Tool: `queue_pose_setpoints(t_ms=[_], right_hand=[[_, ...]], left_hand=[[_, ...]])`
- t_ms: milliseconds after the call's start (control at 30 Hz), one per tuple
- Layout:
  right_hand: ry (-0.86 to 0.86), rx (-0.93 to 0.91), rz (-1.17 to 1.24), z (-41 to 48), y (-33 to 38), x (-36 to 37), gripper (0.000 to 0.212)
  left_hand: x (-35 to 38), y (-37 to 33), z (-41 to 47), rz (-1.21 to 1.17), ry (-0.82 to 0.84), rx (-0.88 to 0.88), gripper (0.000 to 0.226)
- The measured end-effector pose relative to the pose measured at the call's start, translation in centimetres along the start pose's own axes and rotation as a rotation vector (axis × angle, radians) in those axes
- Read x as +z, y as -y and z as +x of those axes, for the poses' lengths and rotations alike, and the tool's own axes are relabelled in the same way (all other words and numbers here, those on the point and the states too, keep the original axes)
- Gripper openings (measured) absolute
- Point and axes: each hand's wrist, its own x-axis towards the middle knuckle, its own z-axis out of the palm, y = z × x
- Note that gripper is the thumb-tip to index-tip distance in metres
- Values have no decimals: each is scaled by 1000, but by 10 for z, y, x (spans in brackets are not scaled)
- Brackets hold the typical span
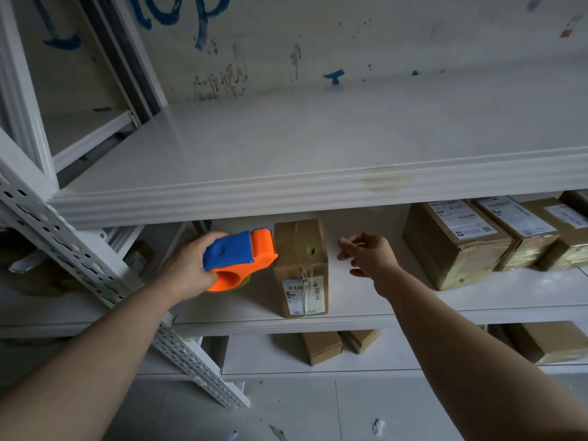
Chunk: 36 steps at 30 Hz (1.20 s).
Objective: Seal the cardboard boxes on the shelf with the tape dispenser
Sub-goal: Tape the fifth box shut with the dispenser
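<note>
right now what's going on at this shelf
A person is working at a white metal shelf. The left hand grips an orange and blue tape dispenser, whose orange front appears to meet the upper left edge of a small cardboard box. The right hand hovers just right of that box, fingers loose, holding nothing. More labelled boxes sit farther right on the same shelf.

The tape dispenser [240,251] in my left hand [187,268] is smooth, matt orange and blue plastic, the box [300,246] beside it is dull brown cardboard under wrinkled glossy tape with a paper label [304,292], and the shelf [222,310] and its punched upright [79,259] are smooth white-painted metal.
</note>
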Motion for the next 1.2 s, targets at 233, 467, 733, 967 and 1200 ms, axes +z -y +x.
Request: queue_pose_setpoints(t_ms=[233, 467, 733, 967, 1200], right_hand=[[10, 60, -32, 3, -19, 10, 24], [-146, -22, -617, 9, -41, 21, 49], [-270, -234, -451, -1, -36, 20, 37], [342, -485, -1203, 5, 11, 24, 125], [149, -486, -952, 12, -12, 5, 126]], left_hand=[[9, 5, 1, -23, 45, -20, 75], [21, 1, 2, -17, 59, -22, 72], [36, -8, 10, -38, 71, 1, 69], [63, -33, 21, -80, 67, 71, 68], [65, -54, 31, -23, 89, 160, 74]])
